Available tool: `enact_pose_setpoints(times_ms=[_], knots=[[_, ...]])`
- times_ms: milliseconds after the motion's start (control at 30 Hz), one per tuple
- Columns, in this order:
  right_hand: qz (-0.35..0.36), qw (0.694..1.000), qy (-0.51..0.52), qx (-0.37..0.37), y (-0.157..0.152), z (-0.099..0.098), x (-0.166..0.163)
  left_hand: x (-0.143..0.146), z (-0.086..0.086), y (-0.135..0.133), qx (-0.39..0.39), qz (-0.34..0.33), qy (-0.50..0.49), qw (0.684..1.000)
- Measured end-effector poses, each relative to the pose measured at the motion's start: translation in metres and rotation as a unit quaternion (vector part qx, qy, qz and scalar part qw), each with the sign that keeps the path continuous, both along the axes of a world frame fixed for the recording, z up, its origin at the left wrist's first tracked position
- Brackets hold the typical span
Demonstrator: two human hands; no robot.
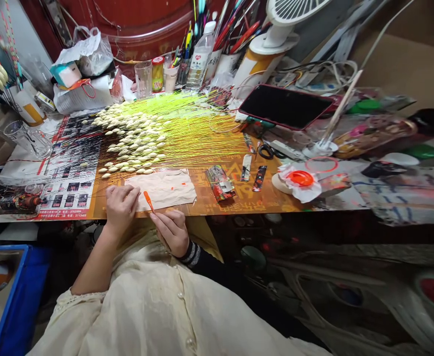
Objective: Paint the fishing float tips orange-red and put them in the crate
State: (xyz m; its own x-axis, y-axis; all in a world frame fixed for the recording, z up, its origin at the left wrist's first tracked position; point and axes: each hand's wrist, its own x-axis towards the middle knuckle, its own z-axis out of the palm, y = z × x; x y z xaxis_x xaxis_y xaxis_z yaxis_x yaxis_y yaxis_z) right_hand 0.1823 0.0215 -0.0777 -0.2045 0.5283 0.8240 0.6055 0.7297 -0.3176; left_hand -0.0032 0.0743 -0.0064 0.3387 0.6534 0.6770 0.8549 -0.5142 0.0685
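Note:
Several cream float bodies (127, 138) with long fluorescent yellow-green stems (198, 133) lie in overlapping rows on the table. My right hand (170, 232) pinches a small orange plastic pick (149, 201) at the table's front edge. My left hand (122, 210) rests close by with curled fingers, and I see nothing in it. Its fingertips are next to a peach cloth (161, 190), which lies flat just beyond both hands. Thin stems reach toward the cloth, but their ends are hard to make out.
A printed orange mat (261, 198) covers the table, with a printed sheet (72, 173) at left. Behind stand a glass tumbler (143, 79), pen pots (183, 69) and a tablet (285, 106). Scissors (265, 151) and an orange lid (300, 178) lie right. A blue crate (16, 296) sits below left.

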Motion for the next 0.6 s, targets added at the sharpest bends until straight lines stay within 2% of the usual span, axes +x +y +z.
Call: enact_pose_setpoints(times_ms=[300,600], knots=[[-0.014,1.000,-0.016,-0.011,-0.0002,-0.0035,-0.0034,-0.0010,-0.0024,-0.0002,-0.017,0.002,-0.009,1.000],[-0.008,1.000,-0.009,-0.005,-0.0003,0.0038,-0.0025,0.0005,0.0011,-0.0008,-0.003,0.001,-0.005,1.000]])
